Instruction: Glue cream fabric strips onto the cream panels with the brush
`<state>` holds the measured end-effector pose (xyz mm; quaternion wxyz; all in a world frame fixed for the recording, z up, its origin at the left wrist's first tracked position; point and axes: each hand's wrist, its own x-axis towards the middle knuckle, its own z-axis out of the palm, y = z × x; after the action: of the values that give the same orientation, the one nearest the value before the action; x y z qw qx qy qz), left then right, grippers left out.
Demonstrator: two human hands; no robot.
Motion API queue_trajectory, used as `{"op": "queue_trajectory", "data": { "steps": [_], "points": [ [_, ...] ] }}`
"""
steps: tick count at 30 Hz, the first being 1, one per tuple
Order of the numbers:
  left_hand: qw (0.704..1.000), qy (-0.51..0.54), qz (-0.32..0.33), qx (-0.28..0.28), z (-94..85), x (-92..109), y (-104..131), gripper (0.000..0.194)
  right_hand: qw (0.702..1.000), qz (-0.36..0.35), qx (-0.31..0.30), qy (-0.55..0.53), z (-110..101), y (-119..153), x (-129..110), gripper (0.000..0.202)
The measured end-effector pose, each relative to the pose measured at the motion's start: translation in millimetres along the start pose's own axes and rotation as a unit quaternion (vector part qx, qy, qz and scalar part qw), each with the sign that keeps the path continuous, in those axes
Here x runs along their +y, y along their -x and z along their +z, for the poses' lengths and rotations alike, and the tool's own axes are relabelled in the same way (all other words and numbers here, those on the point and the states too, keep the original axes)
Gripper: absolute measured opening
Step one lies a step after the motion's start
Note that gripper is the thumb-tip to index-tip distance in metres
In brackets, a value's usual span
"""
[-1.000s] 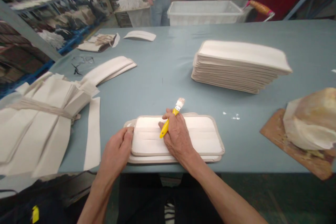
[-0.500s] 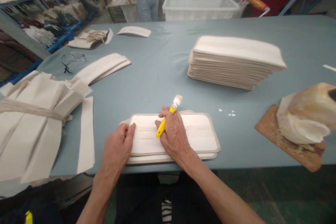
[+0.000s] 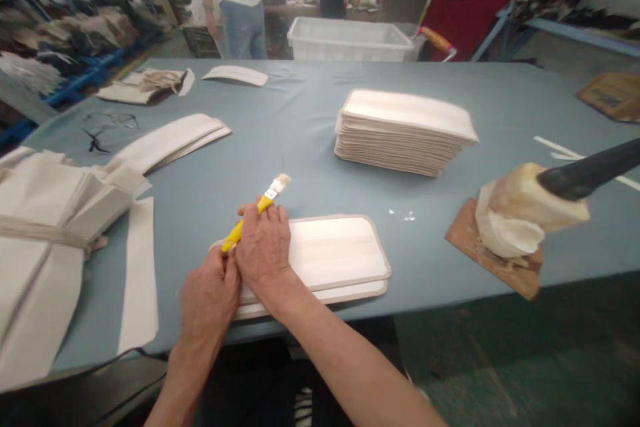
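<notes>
Near the table's front edge lie a few pale rounded panels (image 3: 340, 250), stacked slightly askew. My right hand (image 3: 263, 243) is closed round a yellow-handled brush (image 3: 235, 235) and rests on the left part of the top panel. The brush's pale bristles point up and away to the right. My left hand (image 3: 210, 290) pinches the left end of the panels, right beside my right hand. That end is mostly hidden by my hands.
A tall stack of panels (image 3: 405, 130) stands behind. Right is a glue-smeared container (image 3: 510, 213) with a dark handle, on a brown board (image 3: 463, 230). Left lie a tied bundle (image 3: 40, 200), a strip (image 3: 139, 273) and glasses (image 3: 113, 121). A person (image 3: 240, 7) stands beyond the table.
My right hand has slid left over the panel with the brush, up against my left hand. The view has turned right, showing more of the container's dark handle.
</notes>
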<state>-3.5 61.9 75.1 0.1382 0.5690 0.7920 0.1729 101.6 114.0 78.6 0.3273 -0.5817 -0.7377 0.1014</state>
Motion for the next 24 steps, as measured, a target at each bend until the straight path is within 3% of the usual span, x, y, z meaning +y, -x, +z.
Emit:
{"op": "queue_trajectory", "data": {
  "steps": [4, 10, 19, 24],
  "points": [
    [1.000, 0.002, 0.001, 0.000, -1.9, -4, -5, 0.033, 0.999, 0.006, -0.015, 0.031, 14, -5, -5, 0.024],
    [1.000, -0.004, 0.009, -0.022, -4.1, -2, -8, 0.040, 0.997, 0.016, -0.031, 0.073, 18, -3, 12, 0.024],
    [0.999, -0.002, -0.004, -0.044, -12.6, 4, -4, 0.040, 0.993, 0.020, -0.033, 0.115, -3, -1, 49, 0.028],
    [0.999, -0.003, -0.027, -0.017, -14.6, 4, -7, 0.041, 0.991, 0.035, -0.027, 0.125, -17, 0, 65, 0.028]
  ]
}}
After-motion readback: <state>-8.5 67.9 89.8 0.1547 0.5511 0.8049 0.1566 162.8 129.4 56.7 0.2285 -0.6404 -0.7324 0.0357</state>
